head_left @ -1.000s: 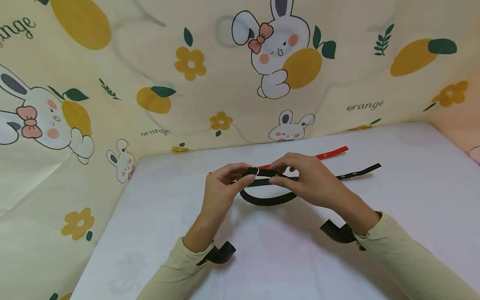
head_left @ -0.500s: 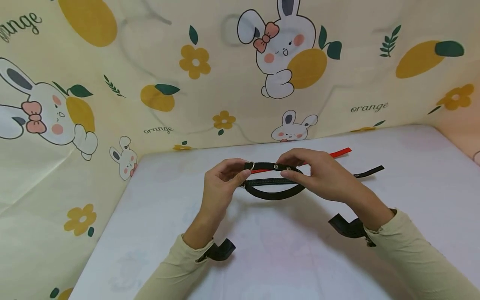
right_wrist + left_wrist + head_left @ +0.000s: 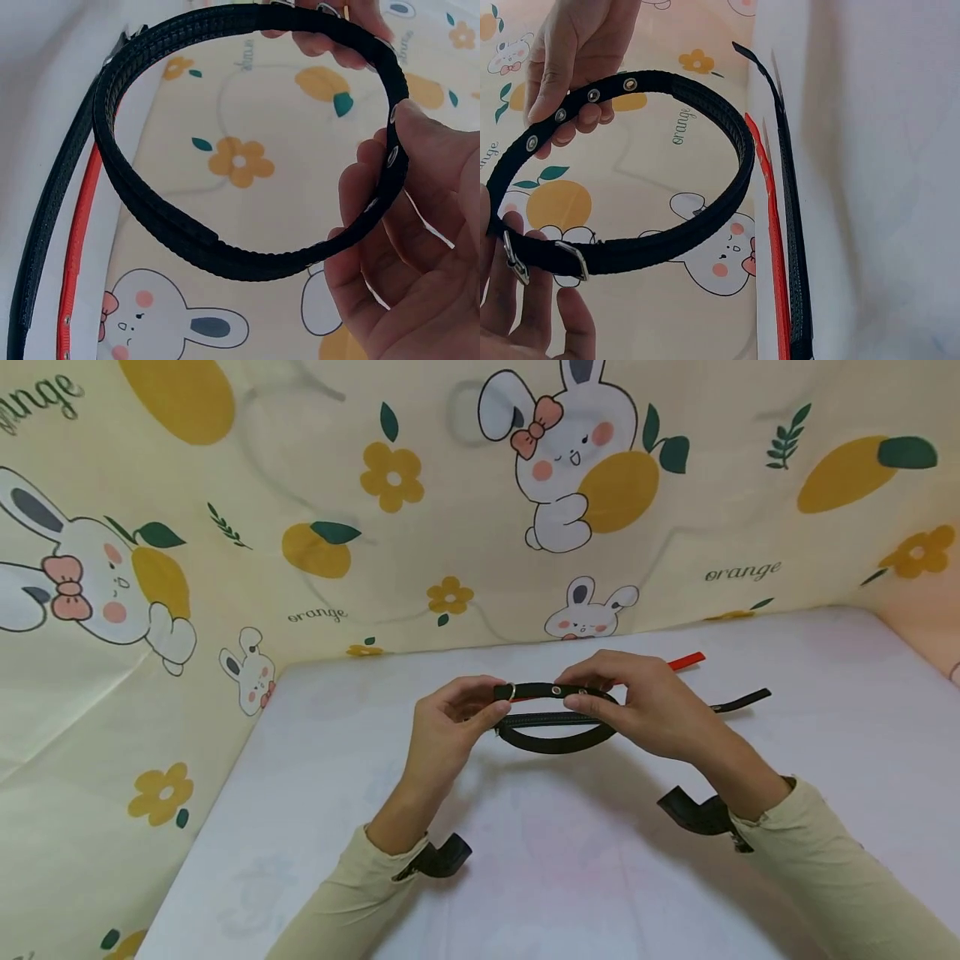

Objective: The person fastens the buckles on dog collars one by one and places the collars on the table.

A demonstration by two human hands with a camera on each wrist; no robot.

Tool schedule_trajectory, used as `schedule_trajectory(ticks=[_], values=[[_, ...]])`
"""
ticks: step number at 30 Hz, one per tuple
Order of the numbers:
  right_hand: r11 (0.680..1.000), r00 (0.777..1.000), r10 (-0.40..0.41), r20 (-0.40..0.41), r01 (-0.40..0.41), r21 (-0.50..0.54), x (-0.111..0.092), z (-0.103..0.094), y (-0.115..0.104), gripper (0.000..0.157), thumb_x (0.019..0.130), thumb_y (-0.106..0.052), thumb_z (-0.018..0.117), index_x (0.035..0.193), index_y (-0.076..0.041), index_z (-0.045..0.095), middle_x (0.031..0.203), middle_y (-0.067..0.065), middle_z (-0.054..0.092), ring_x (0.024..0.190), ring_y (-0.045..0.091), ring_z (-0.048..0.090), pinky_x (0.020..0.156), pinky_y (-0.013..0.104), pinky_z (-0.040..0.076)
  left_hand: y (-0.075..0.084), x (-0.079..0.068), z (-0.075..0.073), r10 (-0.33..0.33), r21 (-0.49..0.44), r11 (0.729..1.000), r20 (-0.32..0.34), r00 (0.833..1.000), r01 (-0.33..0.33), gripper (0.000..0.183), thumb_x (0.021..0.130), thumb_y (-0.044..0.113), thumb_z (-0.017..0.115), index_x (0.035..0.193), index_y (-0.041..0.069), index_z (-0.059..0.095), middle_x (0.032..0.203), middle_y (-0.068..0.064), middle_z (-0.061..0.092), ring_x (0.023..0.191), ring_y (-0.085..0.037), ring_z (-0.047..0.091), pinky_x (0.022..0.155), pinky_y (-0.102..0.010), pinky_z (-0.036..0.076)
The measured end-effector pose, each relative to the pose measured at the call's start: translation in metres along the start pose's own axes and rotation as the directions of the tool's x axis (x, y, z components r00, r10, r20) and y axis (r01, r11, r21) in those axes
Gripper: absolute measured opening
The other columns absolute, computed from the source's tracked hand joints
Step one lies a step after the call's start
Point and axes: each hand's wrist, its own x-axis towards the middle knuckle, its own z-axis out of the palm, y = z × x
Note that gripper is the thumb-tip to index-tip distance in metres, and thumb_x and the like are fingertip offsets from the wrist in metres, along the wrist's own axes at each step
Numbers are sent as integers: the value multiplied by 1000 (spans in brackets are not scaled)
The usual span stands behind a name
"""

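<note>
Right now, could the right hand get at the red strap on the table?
Probably not while the right hand pinches the black loop; otherwise, the red strap has one end uncovered on the table.

Your long, pale beige sleeves [image 3: 832, 872] are creased, and a bent black wrist mount [image 3: 697, 815] juts from beneath each one.

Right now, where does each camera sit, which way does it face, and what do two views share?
Head: on the person's head, facing forward and down over the white table; left hand, right hand and beige sleeves show.
Left wrist: worn there, facing the round black strap with metal eyelets; both hands show.
Right wrist: worn there, facing that strap; both hands show.
Both wrist views also share a thin red strap and thin black strap.
</note>
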Motion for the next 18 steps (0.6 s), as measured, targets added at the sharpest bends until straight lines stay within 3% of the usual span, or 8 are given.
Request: schedule_trajectory(ticks=[4, 13, 18], values=[[1000, 1000, 9, 4, -9, -5, 1, 2, 0, 23, 88, -19, 76, 111, -25, 73, 96, -14, 69, 85, 1, 58, 76, 19, 47, 0, 0, 0, -14, 21, 1000, 2, 1000, 14, 24, 85, 5, 77, 109, 5, 73, 94, -6, 73, 84, -15, 66, 76, -23, 53], [1000, 1000, 19, 13, -19, 11, -1, 4, -1, 23, 89, -23, 76, 111, -27, 73, 96, -16, 69, 86, 1, 58, 74, 21, 45, 1, -2, 2, -49, 8, 999, 31, 998, 49, 26, 85, 6, 78, 110, 6, 73, 92, 1, 72, 85, -16, 66, 75, -22, 54], [1000, 1000, 7, 16, -7, -1, 0, 6, -1, 23, 88, -22, 77, 110, -25, 74, 95, -14, 69, 87, 2, 58, 74, 22, 46, 0, -2, 2, -59, 14, 998, 40, 997, 59, 26, 84, 9, 79, 110, 8, 74, 97, -3, 72, 85, -18, 67, 75, -23, 55]])
